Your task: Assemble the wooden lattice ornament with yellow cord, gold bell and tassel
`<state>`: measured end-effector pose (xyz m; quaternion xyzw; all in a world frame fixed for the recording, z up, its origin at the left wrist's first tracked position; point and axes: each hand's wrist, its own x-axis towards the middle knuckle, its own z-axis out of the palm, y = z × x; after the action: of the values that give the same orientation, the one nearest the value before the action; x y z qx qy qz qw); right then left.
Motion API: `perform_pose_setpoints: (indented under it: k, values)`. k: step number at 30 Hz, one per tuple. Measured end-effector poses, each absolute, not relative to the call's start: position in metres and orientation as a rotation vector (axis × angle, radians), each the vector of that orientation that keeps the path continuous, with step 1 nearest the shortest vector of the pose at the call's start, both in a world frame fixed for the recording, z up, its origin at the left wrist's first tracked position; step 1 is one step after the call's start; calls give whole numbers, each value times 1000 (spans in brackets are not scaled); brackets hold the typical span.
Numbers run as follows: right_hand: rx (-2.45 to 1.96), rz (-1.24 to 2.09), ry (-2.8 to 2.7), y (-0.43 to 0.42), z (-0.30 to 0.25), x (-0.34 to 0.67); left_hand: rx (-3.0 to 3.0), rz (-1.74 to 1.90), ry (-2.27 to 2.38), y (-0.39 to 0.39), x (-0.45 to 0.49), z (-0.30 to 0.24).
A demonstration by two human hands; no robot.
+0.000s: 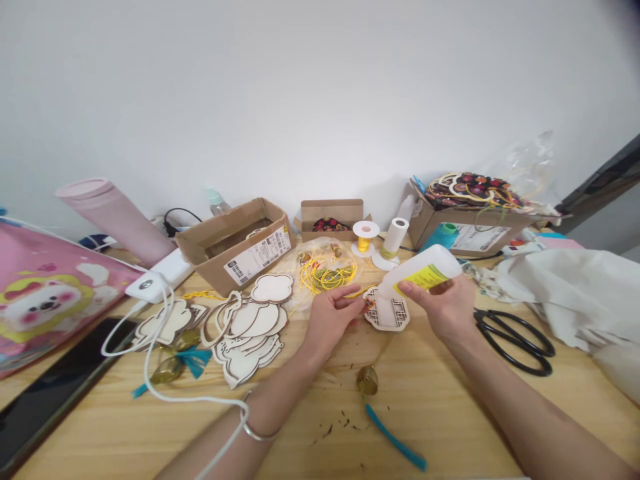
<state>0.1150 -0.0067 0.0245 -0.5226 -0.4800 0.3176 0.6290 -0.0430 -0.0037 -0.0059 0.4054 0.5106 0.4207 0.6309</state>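
My right hand grips a white squeeze bottle with a yellow label, tilted with its lower end down over a pale wooden panel with cut-out lattice corners. The nozzle is hidden from me. At the panel's left edge my left hand has its fingers drawn together beside a small red and multicoloured piece; whether they pinch it or the panel's edge I cannot make out. Below the panel lies a brass-coloured bell with a teal tassel.
Scalloped wooden cut-outs lie left, near a white cable crossing my left arm. Yellow cord, a spool and an open carton stand behind. Black-handled scissors and white cloth are at right.
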Motion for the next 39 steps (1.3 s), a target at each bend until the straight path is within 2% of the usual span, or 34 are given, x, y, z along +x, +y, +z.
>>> perform_pose_setpoints:
  k: [39]
  values:
    - [-1217, 759, -1082, -7, 24, 116, 965, 955, 1178, -4, -42, -6]
